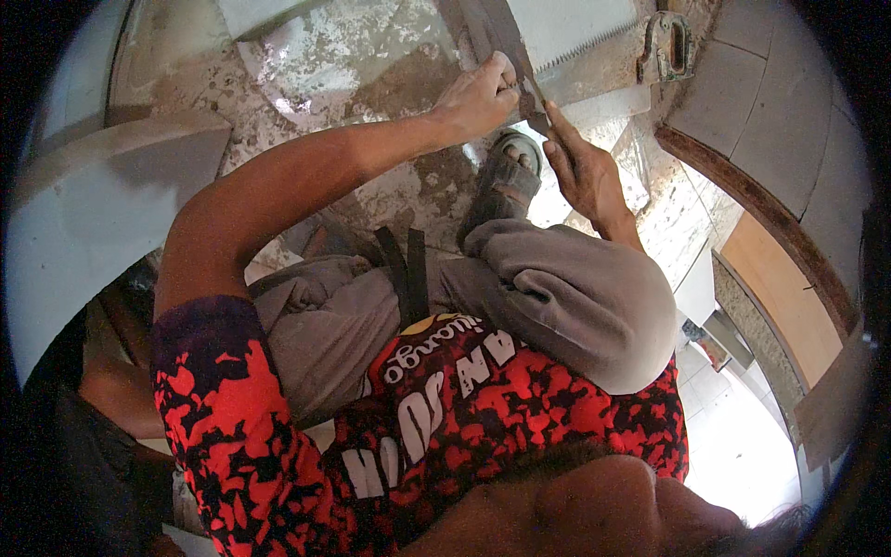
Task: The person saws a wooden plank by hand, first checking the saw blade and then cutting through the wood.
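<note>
Dark strip (490, 35) is lying beside the handsaw (594, 72); the left hand (478, 98) is curling its fingers tightly onto it, the right hand (585, 174) is pinching a thin tool (539, 94). Work is seemingly under way; how much is remaining isn't showing.

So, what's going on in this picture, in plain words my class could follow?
Someone in a red and black shirt is working low down with bare hands. The left hand is curled at a dark strip, and the right hand is close beside it; its exact grip is hard to make out. A handsaw lies just beyond, with neither hand on its handle.
</note>
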Demonstrator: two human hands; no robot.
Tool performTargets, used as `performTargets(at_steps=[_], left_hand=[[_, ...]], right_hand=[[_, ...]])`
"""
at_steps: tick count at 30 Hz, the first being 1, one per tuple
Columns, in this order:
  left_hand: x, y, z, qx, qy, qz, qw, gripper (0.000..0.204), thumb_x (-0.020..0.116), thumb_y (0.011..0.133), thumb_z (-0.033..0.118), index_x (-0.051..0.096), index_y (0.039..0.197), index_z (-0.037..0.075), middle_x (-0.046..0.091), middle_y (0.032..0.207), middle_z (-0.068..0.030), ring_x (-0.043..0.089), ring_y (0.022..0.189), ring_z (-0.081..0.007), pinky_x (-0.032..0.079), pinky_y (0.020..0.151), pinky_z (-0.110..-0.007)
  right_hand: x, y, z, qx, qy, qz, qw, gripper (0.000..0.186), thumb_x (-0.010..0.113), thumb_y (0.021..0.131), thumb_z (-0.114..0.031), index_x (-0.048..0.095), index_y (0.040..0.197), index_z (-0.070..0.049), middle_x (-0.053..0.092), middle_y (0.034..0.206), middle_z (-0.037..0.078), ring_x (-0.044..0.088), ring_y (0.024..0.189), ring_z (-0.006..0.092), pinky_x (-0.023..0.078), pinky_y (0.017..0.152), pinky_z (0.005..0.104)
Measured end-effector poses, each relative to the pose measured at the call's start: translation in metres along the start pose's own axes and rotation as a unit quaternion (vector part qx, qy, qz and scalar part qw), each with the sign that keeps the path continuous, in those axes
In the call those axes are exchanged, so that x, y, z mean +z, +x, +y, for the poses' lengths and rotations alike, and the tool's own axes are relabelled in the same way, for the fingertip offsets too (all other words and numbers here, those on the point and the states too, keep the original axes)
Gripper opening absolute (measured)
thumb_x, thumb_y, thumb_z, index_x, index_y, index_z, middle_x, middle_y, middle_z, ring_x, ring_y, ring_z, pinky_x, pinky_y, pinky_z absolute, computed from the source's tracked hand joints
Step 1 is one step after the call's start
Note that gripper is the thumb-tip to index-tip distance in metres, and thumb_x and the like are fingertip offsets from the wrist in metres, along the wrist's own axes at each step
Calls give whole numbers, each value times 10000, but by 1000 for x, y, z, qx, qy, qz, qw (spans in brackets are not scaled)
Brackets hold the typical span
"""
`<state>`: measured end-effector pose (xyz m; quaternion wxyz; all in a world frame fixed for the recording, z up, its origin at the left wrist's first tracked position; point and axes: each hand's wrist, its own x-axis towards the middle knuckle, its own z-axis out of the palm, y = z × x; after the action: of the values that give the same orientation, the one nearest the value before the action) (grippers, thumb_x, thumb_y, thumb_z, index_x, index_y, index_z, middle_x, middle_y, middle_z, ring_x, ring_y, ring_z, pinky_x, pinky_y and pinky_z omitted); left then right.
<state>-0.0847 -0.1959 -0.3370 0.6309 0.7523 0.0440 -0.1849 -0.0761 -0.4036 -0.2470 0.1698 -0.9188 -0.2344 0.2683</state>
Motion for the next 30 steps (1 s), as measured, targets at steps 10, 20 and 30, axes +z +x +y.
performTargets(at_steps=[10, 20, 30], left_hand=[[3, -2, -10, 17, -5, 17, 1000, 304, 576, 897, 232, 464, 1091, 26, 626, 975, -181, 628, 1002, -324, 475, 850, -427], [7, -1, -2, 17, 17, 28, 999, 287, 560, 901, 225, 475, 1090, 27, 639, 984, -198, 631, 942, -302, 475, 809, -419], [6, 0, -5, 24, 3, 17, 1000, 305, 570, 901, 233, 466, 1091, 19, 607, 1023, -204, 625, 995, -340, 474, 861, -442]], right_hand=[[10, -21, 7, 10, -9, -25, 1000, 539, 531, 962, -316, 336, 1461, -261, 680, 941, 192, 661, 851, 395, 526, 724, 466], [5, 17, -4, -18, -15, 36, 999, 536, 545, 955, -295, 358, 1456, -262, 678, 894, 194, 663, 806, 387, 527, 693, 457], [8, -17, -4, 35, -6, -18, 999, 511, 536, 966, -292, 386, 1448, -214, 679, 901, 199, 671, 816, 382, 527, 710, 434]])
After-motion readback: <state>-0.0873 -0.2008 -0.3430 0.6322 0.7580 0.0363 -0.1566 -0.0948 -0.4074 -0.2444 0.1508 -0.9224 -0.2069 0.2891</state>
